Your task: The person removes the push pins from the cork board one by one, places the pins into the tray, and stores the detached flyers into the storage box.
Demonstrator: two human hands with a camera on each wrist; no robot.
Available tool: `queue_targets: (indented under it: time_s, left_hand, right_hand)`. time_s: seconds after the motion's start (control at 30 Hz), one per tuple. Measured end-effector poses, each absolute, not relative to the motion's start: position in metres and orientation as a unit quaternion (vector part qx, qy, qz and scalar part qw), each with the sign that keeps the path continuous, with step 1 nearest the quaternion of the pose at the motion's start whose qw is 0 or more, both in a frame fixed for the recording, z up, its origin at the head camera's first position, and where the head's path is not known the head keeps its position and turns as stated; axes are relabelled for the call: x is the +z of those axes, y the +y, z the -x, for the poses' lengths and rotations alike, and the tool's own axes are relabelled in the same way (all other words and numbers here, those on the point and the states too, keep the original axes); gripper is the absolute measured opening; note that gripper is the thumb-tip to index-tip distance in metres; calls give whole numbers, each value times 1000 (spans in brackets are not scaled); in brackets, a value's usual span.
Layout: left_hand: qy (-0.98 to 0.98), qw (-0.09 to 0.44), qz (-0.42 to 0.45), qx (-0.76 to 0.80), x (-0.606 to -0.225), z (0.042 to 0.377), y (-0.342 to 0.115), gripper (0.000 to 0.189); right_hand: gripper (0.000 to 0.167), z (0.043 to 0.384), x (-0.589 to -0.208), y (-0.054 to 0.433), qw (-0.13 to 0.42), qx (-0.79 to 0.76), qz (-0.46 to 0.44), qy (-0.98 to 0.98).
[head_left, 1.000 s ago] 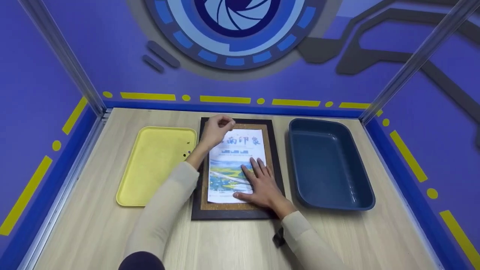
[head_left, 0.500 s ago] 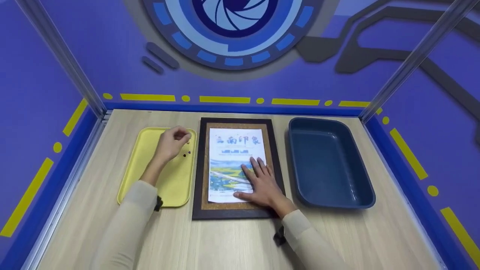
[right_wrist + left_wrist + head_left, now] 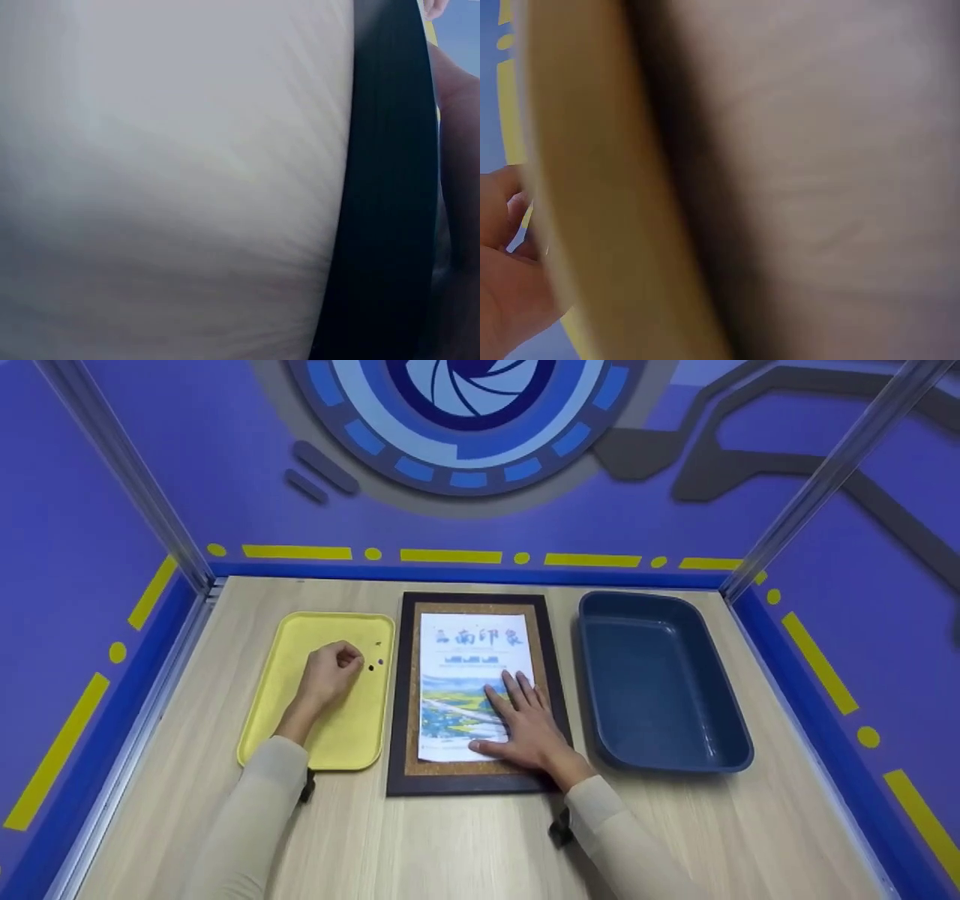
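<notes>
My left hand (image 3: 330, 671) is over the yellow tray (image 3: 281, 690), fingers curled and thumb close to the index fingertip. Whether a small thing is between them is too small to tell. Right beside the fingertips, several tiny dark pieces (image 3: 370, 668) lie on the tray. My right hand (image 3: 527, 730) rests flat with spread fingers on a printed paper sheet (image 3: 457, 697), over its lower right part. Under the sheet is a cork board with a dark frame (image 3: 398, 720). Sleeves fill most of both wrist views; part of the left hand (image 3: 514, 277) shows at the left edge.
To the right of the board stands a deep dark blue bin (image 3: 739, 735). All these rest on a light wooden table (image 3: 450, 847). Blue-purple panels (image 3: 247, 510) close off the back and both sides.
My left hand has moved from the sheet's upper left corner leftward to the tray, then down a little beside the tiny pieces. The right hand has stayed on the sheet.
</notes>
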State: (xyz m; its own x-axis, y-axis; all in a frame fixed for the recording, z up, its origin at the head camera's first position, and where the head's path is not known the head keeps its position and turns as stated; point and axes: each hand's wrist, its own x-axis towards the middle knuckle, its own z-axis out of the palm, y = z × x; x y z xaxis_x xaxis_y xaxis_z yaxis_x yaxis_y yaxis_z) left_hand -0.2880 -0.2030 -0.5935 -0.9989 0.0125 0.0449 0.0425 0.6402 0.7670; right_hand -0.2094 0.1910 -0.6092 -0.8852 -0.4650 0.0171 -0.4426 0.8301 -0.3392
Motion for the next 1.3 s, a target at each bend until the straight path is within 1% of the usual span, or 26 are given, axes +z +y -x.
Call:
queue_targets:
  time_s: [0.27,0.53,0.63,0.73,0.8,0.9,0.97,1.07,1.17,1.3]
  left_hand:
    - [-909,9,14,-417,-599,288,-202,17]
    - [-890,-4,-9,-456,-596,284,-202,24]
    - [-881,11,-28,-471,-592,285,-198,25]
    - [-873,46,-48,-484,-586,285,-189,24]
    - [-869,71,-48,-487,-580,284,-179,23]
    - [-868,83,-30,-488,-571,283,-159,24]
    - [-871,75,-14,-485,-565,280,-145,30]
    - [-884,51,-3,-465,-556,274,-124,42]
    - [-899,22,-1,-438,-549,271,-108,52]
    - [-909,-10,-5,-416,-541,278,-93,61]
  right_hand:
    - [106,209,-609,192,24,-170,241,955]
    - [107,210,-600,191,50,-148,249,956]
    - [107,212,-596,190,53,-133,250,958]
    - [107,215,-593,190,59,-115,246,961]
    - [104,218,-590,190,58,-110,243,962]
    - [95,222,-586,192,56,-114,235,964]
    - [87,225,-581,192,54,-115,235,964]
    - [78,230,-574,190,56,-107,238,964]
    - [74,232,-570,188,58,-102,240,964]
    - [72,232,-567,186,57,-87,243,964]
